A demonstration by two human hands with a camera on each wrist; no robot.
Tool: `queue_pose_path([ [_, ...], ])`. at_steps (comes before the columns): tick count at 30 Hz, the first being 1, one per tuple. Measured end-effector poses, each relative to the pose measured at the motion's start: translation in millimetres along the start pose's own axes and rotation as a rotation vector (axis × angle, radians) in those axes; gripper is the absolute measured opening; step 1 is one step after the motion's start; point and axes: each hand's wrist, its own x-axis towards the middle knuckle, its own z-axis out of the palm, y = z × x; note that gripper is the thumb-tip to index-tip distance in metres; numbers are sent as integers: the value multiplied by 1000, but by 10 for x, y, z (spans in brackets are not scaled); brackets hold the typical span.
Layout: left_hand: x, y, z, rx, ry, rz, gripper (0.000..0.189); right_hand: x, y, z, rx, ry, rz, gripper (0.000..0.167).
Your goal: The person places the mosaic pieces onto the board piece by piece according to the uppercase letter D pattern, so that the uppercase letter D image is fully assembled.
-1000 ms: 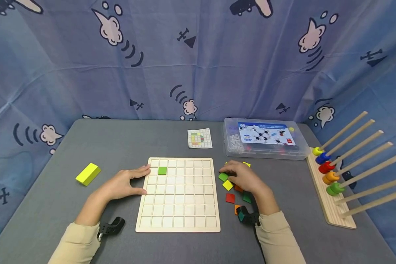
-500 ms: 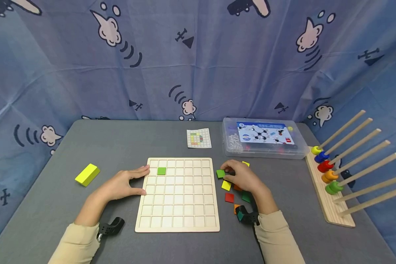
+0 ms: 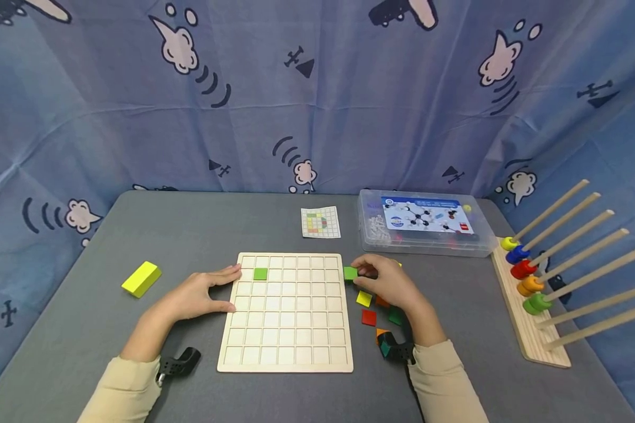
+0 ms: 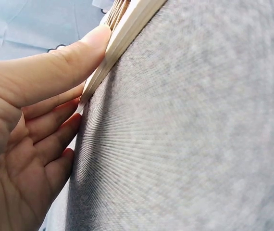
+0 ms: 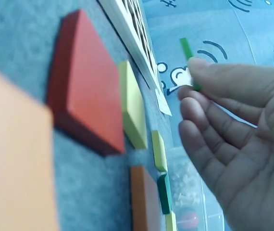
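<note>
A light wooden grid board lies flat on the grey table. One green tile sits in a cell of its second row. My left hand rests at the board's left edge, fingers extended; in the left wrist view the thumb touches the side. Just off the board's right edge, my right hand pinches another green square tile between thumb and fingers. In the right wrist view this green tile is seen edge-on, lifted above the table. Below the hand lie a yellow tile and a red tile.
More orange, green and yellow tiles lie partly hidden under my right arm. Behind the board is a printed pattern card. A clear plastic case and a peg stand with coloured rings are right. A yellow block lies left.
My right hand has picked the green tile out of the loose ones and carried it slightly left and up, toward the board's edge. The left hand stays put.
</note>
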Motion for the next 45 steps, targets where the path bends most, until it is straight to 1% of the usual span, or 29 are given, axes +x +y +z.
queue_pose_path([
  [4, 4, -3, -3, 3, -2, -2, 80, -7, -67, 19, 39, 9, -22, 27],
  [6, 4, 1, -7, 4, -4, -3, 80, -6, -106, 30, 41, 17, -31, 26],
  [12, 6, 21, -16, -2, -9, -6, 80, 17, -231, 89, 17, 48, -42, 27],
  [16, 25, 17, -9, 2, -2, 2, 80, 34, -341, 123, -4, 57, -74, 27],
  [20, 42, 10, 1, 10, -2, 4, 80, 68, -433, 184, -3, 53, -109, 27],
  [25, 37, 12, 1, 6, -7, 1, 80, 148, -550, 298, 2, 38, -154, 26],
  [31, 32, -2, 2, 3, -5, 8, 79, 275, -694, 407, 6, -4, -195, 26],
  [38, 24, -20, 7, 13, -5, 1, 79, 444, -834, 519, -27, -42, -194, 24],
  [45, 10, -26, 2, 3, -13, -5, 79, 613, -894, 672, -22, -99, -170, 21],
])
